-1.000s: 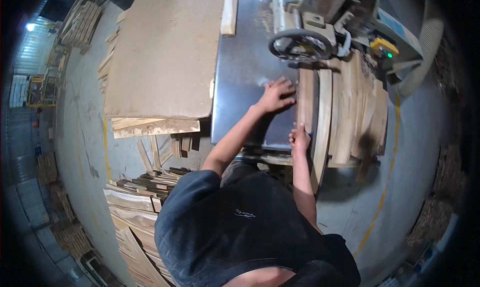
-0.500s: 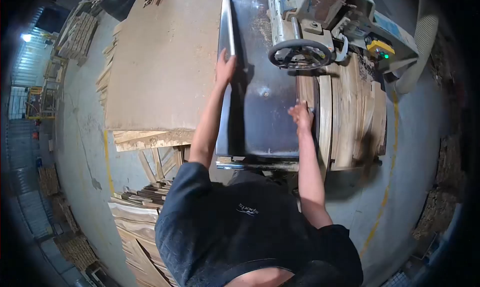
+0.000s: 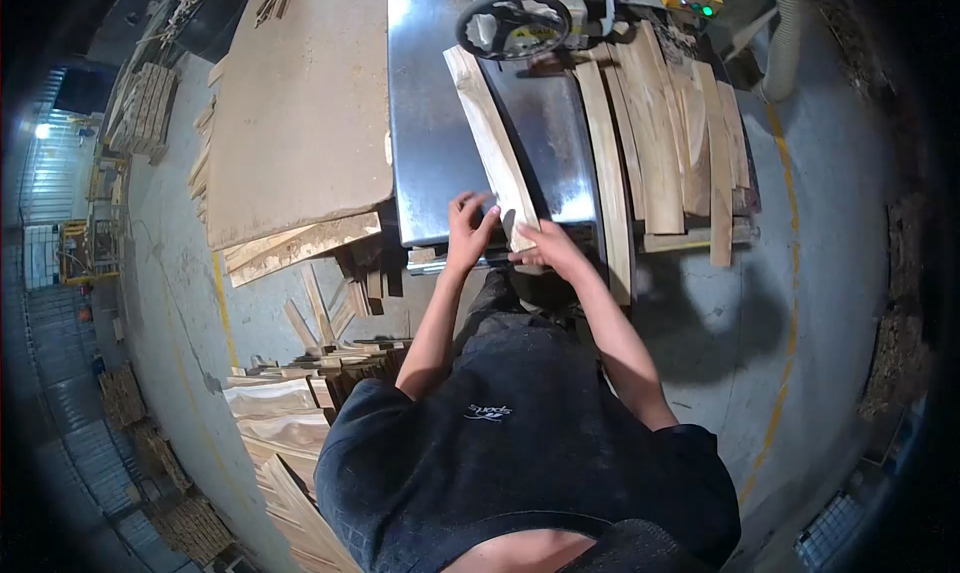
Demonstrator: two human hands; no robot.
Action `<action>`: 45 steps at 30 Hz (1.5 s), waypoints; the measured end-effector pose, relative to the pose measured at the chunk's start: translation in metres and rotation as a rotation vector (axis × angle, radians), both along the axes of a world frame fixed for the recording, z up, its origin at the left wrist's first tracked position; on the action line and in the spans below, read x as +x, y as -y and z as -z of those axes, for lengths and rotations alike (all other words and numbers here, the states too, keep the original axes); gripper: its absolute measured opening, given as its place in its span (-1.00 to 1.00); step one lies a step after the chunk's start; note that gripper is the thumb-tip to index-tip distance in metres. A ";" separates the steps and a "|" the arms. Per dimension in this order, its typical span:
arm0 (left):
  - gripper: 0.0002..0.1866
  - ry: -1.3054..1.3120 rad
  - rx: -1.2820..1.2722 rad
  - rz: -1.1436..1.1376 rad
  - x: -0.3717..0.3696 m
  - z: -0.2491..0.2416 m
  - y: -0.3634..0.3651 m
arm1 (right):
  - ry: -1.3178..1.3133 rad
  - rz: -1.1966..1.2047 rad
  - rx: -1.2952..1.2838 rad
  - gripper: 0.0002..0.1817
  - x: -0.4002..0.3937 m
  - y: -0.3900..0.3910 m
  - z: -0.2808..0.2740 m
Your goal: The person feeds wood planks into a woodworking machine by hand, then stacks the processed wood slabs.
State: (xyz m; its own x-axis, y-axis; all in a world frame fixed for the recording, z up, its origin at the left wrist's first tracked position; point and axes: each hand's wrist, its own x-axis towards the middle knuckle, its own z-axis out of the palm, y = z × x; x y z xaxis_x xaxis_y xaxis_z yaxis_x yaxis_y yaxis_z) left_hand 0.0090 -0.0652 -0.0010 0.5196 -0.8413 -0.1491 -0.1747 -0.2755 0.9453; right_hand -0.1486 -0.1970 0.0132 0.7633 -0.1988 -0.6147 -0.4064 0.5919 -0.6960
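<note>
A long pale wooden board (image 3: 492, 143) with a wavy edge slants across the shiny metal machine table (image 3: 430, 123). Its near end sticks out around the table's front edge. My right hand (image 3: 556, 250) grips that near end from the right, thumb on top and fingers reaching under it. Just left of the board, my left hand (image 3: 468, 237) has thumb and fingers apart, close to the board's edge and holding nothing. A black handwheel (image 3: 513, 25) on the machine stands above the far part of the table.
Several boards (image 3: 648, 123) lie side by side right of the metal table. A large brown panel (image 3: 310, 123) adjoins on the left. Wood pieces (image 3: 285, 413) are stacked low at my left. A yellow switch box (image 3: 692, 0) with a green light sits at the far right.
My left hand has left the strip on the table's left side and come nearer. My right hand has moved left and now grips a board, which lies slanted on the metal table.
</note>
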 end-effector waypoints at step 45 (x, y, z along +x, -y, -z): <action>-0.50 0.652 0.259 -0.526 0.358 0.000 0.311 | -0.114 0.469 -0.095 -0.49 0.109 0.126 0.024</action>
State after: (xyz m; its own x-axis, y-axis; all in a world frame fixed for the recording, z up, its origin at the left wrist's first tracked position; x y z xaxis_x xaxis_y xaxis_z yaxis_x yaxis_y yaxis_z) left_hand 0.3675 -0.3766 -0.0014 0.8787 -0.4497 0.1600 -0.4488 -0.6642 0.5979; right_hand -0.0398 -0.3226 -0.0109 0.5073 -0.5643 -0.6514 -0.1883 0.6650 -0.7227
